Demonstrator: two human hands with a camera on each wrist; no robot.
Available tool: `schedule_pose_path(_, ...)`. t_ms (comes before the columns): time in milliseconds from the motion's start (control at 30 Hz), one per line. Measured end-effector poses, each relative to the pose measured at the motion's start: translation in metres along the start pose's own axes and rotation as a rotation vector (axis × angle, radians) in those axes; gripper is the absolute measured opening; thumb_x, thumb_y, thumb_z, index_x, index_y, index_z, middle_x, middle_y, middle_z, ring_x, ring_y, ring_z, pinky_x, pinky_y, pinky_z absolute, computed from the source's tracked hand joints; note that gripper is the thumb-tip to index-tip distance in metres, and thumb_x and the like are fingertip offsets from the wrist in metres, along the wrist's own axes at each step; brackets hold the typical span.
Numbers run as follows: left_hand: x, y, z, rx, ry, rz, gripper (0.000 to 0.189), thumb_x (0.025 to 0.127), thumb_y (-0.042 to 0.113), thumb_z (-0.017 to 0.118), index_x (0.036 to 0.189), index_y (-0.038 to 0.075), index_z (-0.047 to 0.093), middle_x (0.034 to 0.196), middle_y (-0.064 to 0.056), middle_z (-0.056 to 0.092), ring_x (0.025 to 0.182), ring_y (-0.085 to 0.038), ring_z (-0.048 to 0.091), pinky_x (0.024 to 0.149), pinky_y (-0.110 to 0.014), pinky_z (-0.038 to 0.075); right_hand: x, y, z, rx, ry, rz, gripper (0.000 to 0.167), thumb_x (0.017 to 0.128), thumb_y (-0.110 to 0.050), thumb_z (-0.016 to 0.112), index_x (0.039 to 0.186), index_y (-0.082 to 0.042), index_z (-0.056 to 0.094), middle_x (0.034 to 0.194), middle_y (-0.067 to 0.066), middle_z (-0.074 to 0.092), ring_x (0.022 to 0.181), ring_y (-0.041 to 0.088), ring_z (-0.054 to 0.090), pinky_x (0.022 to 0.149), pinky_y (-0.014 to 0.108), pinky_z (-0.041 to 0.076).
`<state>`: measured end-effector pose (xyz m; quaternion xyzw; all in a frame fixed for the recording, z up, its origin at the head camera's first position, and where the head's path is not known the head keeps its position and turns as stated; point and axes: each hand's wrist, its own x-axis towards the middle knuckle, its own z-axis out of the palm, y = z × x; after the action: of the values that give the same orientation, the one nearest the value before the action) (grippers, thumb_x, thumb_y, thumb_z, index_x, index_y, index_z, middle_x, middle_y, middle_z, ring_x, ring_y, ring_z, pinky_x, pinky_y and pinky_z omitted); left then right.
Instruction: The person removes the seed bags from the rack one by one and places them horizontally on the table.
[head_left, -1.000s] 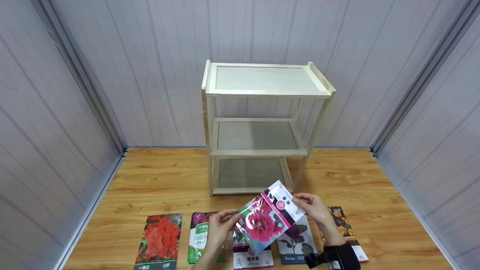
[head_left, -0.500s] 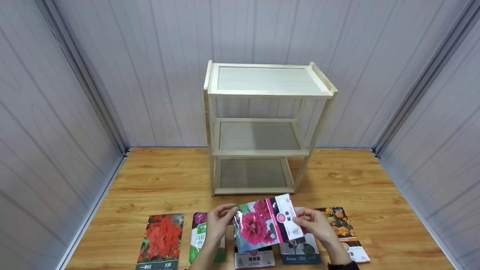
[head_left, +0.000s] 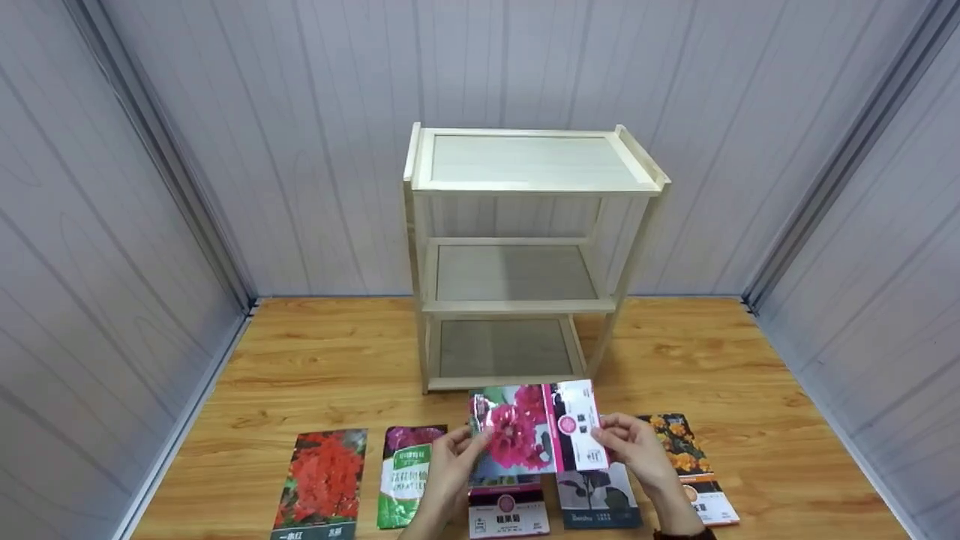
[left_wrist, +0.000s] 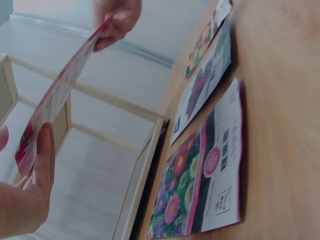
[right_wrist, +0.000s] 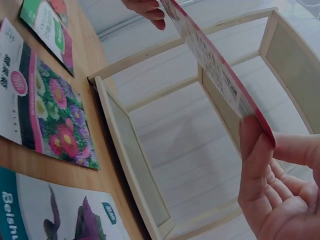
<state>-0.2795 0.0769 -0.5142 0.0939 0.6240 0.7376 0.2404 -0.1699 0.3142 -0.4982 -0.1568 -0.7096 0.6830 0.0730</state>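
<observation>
A glossy seed packet (head_left: 517, 431) with a deep pink flower is held between both hands in the head view, its white and black end to the right. The left hand (head_left: 448, 469) pinches its left end, thumb on the front; the left wrist view shows that hand's fingers (left_wrist: 44, 155) behind the packet. At the white end, the right hand (head_left: 637, 454) grips the edge between thumb and fingers. The packet is raised over an aster-print seed packet (head_left: 508, 519) and a purple-flower packet (head_left: 598, 499), hiding their upper parts.
A red-flower packet (head_left: 322, 476) and a green and white packet (head_left: 405, 480) lie to the left on the wood-look surface (head_left: 315, 360). An orange-flower packet (head_left: 690, 469) lies at right. Behind them stands a three-tier pale wooden shelf (head_left: 517, 306), walls close around.
The pink-flower packet has turned clockwise from a steep slant to nearly level. The right hand came down with its end; the left hand's thumb now lies further over the front.
</observation>
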Motion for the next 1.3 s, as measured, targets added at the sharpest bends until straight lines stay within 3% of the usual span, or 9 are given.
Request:
schedule_pose_path(200, -0.009, -0.003, 0.008, -0.102, -0.058, -0.034, 0.041, 0.081, 0.014, 0.065, 0.11, -0.011, 0.05, 0.086, -0.016, 0.064, 0.069, -0.022, 0.064, 0.065, -0.032, 0.053, 0.005, -0.003, 0.003, 0.035, 0.08, 0.006, 0.015, 0.085, -0.004, 0.057, 0.094, 0.008, 0.053, 0.078, 0.01, 0.064, 0.068, 0.018, 0.061, 0.058, 0.025, 0.05)
schedule_pose_path(367, -0.009, -0.005, 0.009, -0.148, -0.068, 0.029, 0.029, 0.084, 0.002, 0.058, 0.107, -0.013, 0.05, 0.078, -0.018, 0.064, 0.06, -0.018, 0.063, 0.062, -0.03, 0.053, 0.005, -0.004, 0.008, 0.076, 0.104, -0.01, 0.012, 0.084, -0.002, 0.057, 0.091, 0.007, 0.054, 0.079, 0.011, 0.064, 0.069, 0.019, 0.061, 0.061, 0.028, 0.052)
schedule_pose_path(600, -0.003, -0.001, 0.008, -0.136, 0.025, 0.063, 0.027, 0.083, 0.002, 0.059, 0.103, -0.015, 0.051, 0.074, -0.02, 0.064, 0.06, -0.021, 0.064, 0.063, -0.032, 0.053, 0.0, 0.005, 0.015, 0.086, 0.109, -0.002, 0.013, 0.082, -0.001, 0.059, 0.091, 0.006, 0.052, 0.074, 0.008, 0.064, 0.061, 0.017, 0.059, 0.052, 0.025, 0.049)
schedule_pose_path(833, 0.01, 0.004, 0.005, -0.161, 0.149, 0.08, 0.028, 0.083, 0.004, 0.06, 0.102, -0.015, 0.052, 0.077, -0.017, 0.065, 0.058, -0.018, 0.061, 0.061, -0.033, 0.053, -0.007, 0.012, 0.026, 0.157, 0.025, 0.0, 0.018, 0.081, 0.0, 0.06, 0.093, 0.008, 0.05, 0.077, 0.009, 0.064, 0.065, 0.016, 0.061, 0.055, 0.024, 0.051)
schedule_pose_path(1067, 0.019, 0.007, 0.001, -0.154, 0.185, 0.135, 0.022, 0.083, 0.008, 0.061, 0.092, -0.011, 0.054, 0.071, -0.014, 0.062, 0.058, -0.02, 0.059, 0.059, -0.034, 0.053, -0.014, 0.014, 0.037, 0.212, -0.071, 0.034, 0.033, 0.078, -0.003, 0.064, 0.104, 0.012, 0.049, 0.08, 0.011, 0.064, 0.063, 0.015, 0.061, 0.056, 0.022, 0.051)
schedule_pose_path(1100, 0.021, 0.006, 0.0, -0.144, 0.187, 0.145, 0.022, 0.083, 0.009, 0.062, 0.09, -0.01, 0.055, 0.071, -0.014, 0.062, 0.058, -0.019, 0.059, 0.059, -0.034, 0.053, -0.014, 0.014, 0.037, 0.218, -0.087, 0.041, 0.033, 0.079, -0.003, 0.064, 0.104, 0.012, 0.048, 0.079, 0.01, 0.064, 0.063, 0.015, 0.061, 0.056, 0.022, 0.051)
schedule_pose_path(1167, 0.035, -0.013, -0.007, -0.165, 0.142, 0.235, 0.018, 0.083, 0.011, 0.062, 0.087, -0.006, 0.056, 0.071, -0.013, 0.062, 0.057, -0.018, 0.059, 0.057, -0.031, 0.053, -0.013, 0.013, 0.035, 0.219, -0.112, 0.056, 0.034, 0.08, -0.005, 0.063, 0.105, 0.011, 0.047, 0.078, 0.009, 0.064, 0.062, 0.014, 0.06, 0.056, 0.022, 0.05)
schedule_pose_path(1300, 0.05, -0.037, -0.018, -0.171, 0.071, 0.343, 0.016, 0.084, 0.013, 0.061, 0.085, -0.002, 0.058, 0.072, -0.012, 0.063, 0.058, -0.019, 0.06, 0.056, -0.03, 0.053, -0.008, 0.007, 0.023, 0.173, -0.111, 0.057, 0.038, 0.086, -0.011, 0.057, 0.113, 0.013, 0.042, 0.077, 0.008, 0.063, 0.064, 0.014, 0.06, 0.058, 0.023, 0.05)
